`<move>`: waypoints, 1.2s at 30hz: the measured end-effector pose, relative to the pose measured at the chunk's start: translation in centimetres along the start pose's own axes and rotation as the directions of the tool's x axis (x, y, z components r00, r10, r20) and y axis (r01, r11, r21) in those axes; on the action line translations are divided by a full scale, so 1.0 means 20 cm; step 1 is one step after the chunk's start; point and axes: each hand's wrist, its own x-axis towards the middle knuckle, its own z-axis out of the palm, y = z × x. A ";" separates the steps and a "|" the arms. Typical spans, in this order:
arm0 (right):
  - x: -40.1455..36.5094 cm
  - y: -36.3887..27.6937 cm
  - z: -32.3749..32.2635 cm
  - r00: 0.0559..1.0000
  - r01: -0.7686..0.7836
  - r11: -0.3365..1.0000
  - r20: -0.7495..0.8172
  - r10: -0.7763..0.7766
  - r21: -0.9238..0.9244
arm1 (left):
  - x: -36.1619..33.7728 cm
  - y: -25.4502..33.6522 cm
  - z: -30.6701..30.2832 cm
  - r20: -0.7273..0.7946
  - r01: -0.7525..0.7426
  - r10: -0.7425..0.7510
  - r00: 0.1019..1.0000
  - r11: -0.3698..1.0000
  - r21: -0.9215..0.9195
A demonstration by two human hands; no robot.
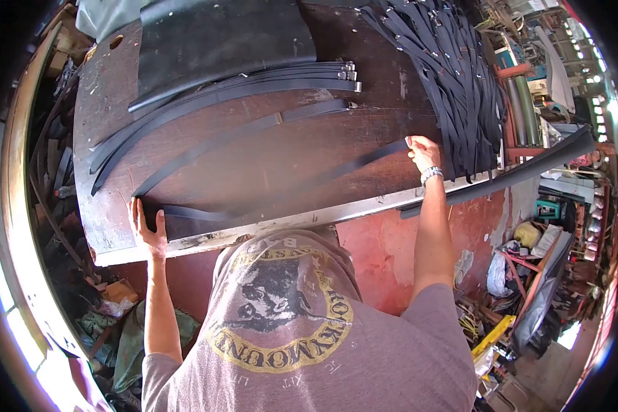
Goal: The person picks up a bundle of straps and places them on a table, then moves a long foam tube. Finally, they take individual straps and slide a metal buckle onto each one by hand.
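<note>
My right hand [424,152], with a metal watch at the wrist, pinches one end of a black belt strap [364,161] near the table's front edge. That strap runs left, blurred in the middle, towards my left hand [148,230]. There my fingers are stretched out and my thumb is spread, resting on the table at the front left. Its fingertips are right at the lower end of a black belt [206,147], which arcs up and right to a buckle. Whether the two lengths are one piece I cannot tell.
Several black belts [247,88] with metal buckles lie side by side behind, below a black sheet [226,41]. A big heap of belts [460,89] covers the right of the wooden table [268,168]. A long dark strip [522,172] sticks out past the right edge.
</note>
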 end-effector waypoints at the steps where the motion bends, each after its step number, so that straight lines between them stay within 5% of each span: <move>1: 0.00 0.00 0.00 1.000 0.009 1.000 -0.008 -0.009 0.003 | 0.00 0.00 0.00 0.000 0.000 0.000 1.000 1.000 -0.006; 9: 0.03 0.08 0.03 0.984 0.141 0.981 -0.091 -0.154 -0.132 | 0.01 0.03 0.00 -0.063 -0.145 0.152 0.986 0.984 0.107; 11: 0.02 0.07 0.02 0.977 0.101 0.974 -0.165 -0.136 -0.204 | 0.12 0.25 -0.07 -0.072 -0.162 0.158 0.985 0.985 -0.051; 12: -0.04 0.00 0.02 0.977 0.137 0.976 -0.141 -0.161 -0.167 | 0.10 0.18 -0.03 -0.151 -0.268 0.269 0.951 0.963 0.031; 14: 0.09 0.18 0.03 0.978 0.195 0.981 -0.071 -0.195 -0.003 | 0.08 0.20 -0.06 -0.138 -0.099 0.090 0.986 0.994 -0.056; 16: 0.16 0.27 0.03 0.969 0.237 0.971 -0.080 -0.235 0.017 | 0.04 0.13 -0.06 -0.164 -0.081 0.086 0.983 0.996 0.034; 18: 0.21 0.34 0.01 0.965 0.247 0.969 -0.085 -0.249 -0.032 | 0.00 0.12 -0.05 -0.128 0.064 -0.057 0.990 0.997 0.050; 24: 0.14 0.26 0.04 0.916 0.322 0.910 -0.157 -0.370 -0.263 | -0.03 0.07 -0.02 -0.150 0.196 -0.186 0.971 0.979 0.054; 29: 0.12 0.19 0.06 0.896 0.312 0.897 -0.217 -0.387 -0.313 | -0.01 0.10 -0.05 -0.130 0.182 -0.168 0.977 0.978 0.105; 32: 0.12 0.20 0.08 0.902 0.285 0.904 -0.230 -0.366 -0.318 | 0.00 0.09 -0.07 -0.046 0.118 -0.113 0.992 0.985 0.126; 34: 0.06 0.16 0.14 0.893 0.325 0.940 -0.292 -0.342 -0.105 | 0.01 0.06 -0.06 0.075 0.029 -0.043 0.996 0.982 0.186; 36: -0.02 0.07 0.14 0.887 0.293 0.931 -0.302 -0.350 -0.218 | 0.06 0.03 -0.02 0.202 -0.033 -0.006 0.979 0.981 0.190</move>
